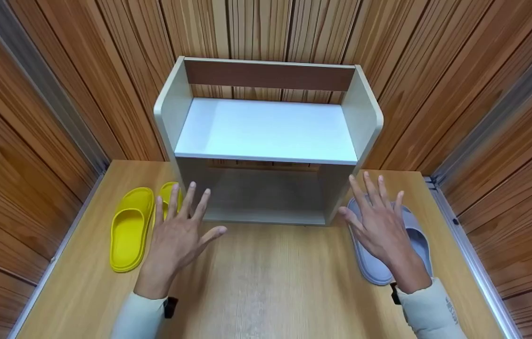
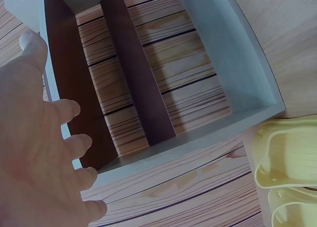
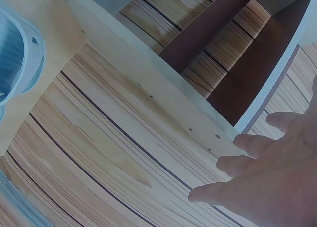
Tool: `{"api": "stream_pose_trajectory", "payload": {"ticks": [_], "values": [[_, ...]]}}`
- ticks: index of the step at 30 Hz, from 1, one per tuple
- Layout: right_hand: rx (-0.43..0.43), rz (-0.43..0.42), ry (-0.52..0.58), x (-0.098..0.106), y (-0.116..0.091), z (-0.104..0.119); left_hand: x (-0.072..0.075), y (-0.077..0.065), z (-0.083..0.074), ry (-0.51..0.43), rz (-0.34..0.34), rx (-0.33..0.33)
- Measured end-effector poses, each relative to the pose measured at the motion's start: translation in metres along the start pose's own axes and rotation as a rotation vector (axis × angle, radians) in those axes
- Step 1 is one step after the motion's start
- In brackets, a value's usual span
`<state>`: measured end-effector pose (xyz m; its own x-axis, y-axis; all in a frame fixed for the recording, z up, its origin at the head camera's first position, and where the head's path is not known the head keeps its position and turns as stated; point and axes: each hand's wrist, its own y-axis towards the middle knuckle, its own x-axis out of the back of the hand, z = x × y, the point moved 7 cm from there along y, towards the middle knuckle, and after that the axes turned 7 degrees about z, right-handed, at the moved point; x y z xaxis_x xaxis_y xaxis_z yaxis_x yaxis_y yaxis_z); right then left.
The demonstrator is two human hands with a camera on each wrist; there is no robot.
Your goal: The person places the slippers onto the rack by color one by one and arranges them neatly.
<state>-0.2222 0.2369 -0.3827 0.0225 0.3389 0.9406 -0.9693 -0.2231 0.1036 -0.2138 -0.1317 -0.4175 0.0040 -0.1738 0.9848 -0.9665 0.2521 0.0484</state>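
Note:
My left hand is held with its fingers spread, nothing in it, overlapping one of the two yellow slippers in the head view. The other yellow slipper lies partly hidden behind its fingers. On the right, my right hand also spreads its fingers and holds nothing, covering part of a grey-blue slipper. Between and beyond the hands stands a small white two-tier shelf, its upper board bare. The left wrist view shows the left hand in front of the shelf's frame; the right wrist view has the right hand likewise.
The shelf and slippers stand on a light wood surface. Wood-plank panels rise behind and at both sides, with metal rails along the edges. A brown strip crosses the shelf's upper back.

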Motion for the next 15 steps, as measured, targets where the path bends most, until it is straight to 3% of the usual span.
{"api": "stream_pose_trajectory", "payload": {"ticks": [9, 15], "values": [[-0.017, -0.078, 0.051, 0.0071, 0.0002, -0.0050, -0.0019, -0.0012, 0.0008, -0.011, -0.013, 0.007], [-0.026, -0.107, 0.171, 0.0094, 0.0033, -0.0105, -0.0017, -0.0025, 0.0038, -0.012, -0.051, 0.020]]}}
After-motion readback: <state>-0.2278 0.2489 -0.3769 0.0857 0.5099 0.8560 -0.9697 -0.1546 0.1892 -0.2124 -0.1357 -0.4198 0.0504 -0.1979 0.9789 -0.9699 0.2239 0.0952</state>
